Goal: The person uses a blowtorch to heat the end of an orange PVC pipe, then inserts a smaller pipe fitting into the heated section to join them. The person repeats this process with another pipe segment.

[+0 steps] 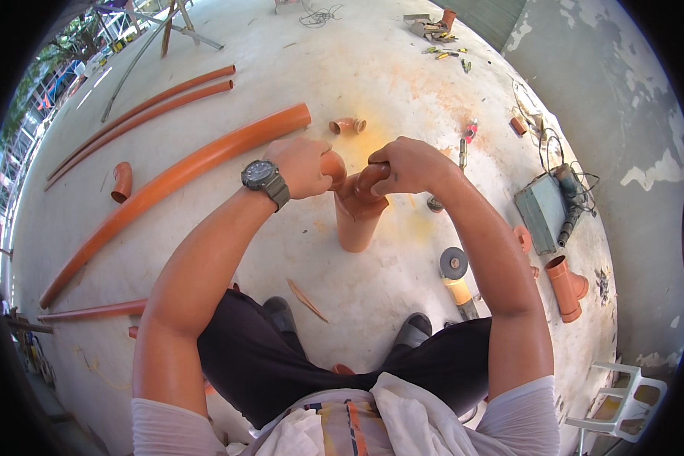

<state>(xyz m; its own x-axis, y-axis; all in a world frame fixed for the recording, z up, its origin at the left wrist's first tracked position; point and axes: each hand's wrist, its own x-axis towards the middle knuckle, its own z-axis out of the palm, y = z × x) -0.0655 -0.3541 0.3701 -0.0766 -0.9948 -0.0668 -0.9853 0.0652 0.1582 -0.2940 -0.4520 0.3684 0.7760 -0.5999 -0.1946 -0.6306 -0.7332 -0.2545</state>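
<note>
In front of me an orange plastic pipe piece (357, 230) stands on the floor, with two curved branches at its top. My left hand (300, 167) is closed around the left curved pipe elbow (333, 169); a dark watch is on that wrist. The right curved pipe elbow (372, 179) is in the grip of my right hand (414, 169), fingers wrapped over its upper end. Both elbows meet the top of the thicker pipe piece. Whether they are fixed to it or only seated there, I cannot tell.
Long orange pipes (182, 173) lie at the left, near a loose elbow (122, 182). Beyond my hands is another elbow fitting (347, 126). An angle grinder (455, 275), a pipe tee (565, 290), a grey metal case (538, 216) and a white plastic chair (623, 403) are at the right.
</note>
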